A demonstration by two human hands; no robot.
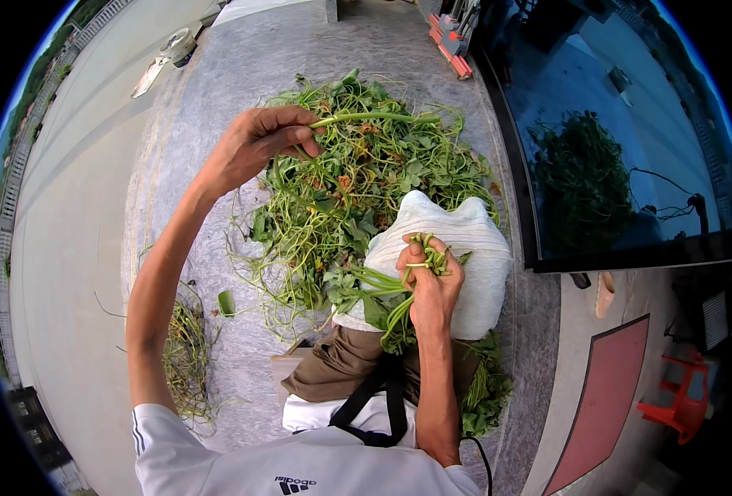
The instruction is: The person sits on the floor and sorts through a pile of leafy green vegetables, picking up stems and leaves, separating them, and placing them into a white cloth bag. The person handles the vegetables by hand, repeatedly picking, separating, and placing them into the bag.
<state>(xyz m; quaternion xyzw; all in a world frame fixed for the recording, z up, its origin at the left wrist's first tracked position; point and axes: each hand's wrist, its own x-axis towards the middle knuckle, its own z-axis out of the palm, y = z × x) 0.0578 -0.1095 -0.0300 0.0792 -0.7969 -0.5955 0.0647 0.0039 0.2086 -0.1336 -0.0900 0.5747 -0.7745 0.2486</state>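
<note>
A thick green vine stem (378, 116) is pinched between the thumb and fingers of my left hand (273, 133). It stretches rightward over a large heap of tangled leafy vines (366, 161), and a thinner part hangs below the hand. Closer to my body, my right hand (434, 279) is closed around a bunch of green leaf stalks (384, 282). Cut ends stick up past its thumb and leaves hang on the left side. Beneath that hand, a white towel (477, 266) covers my knees.
Stripped vines (186, 359) lie on the grey floor at left, near a single leaf piece (226, 303). More leafy stalks (487, 384) rest beside my right leg. A dark glass panel (620, 136) stands at right, with a red mat (601, 403) and red plastic stool (682, 397) beyond.
</note>
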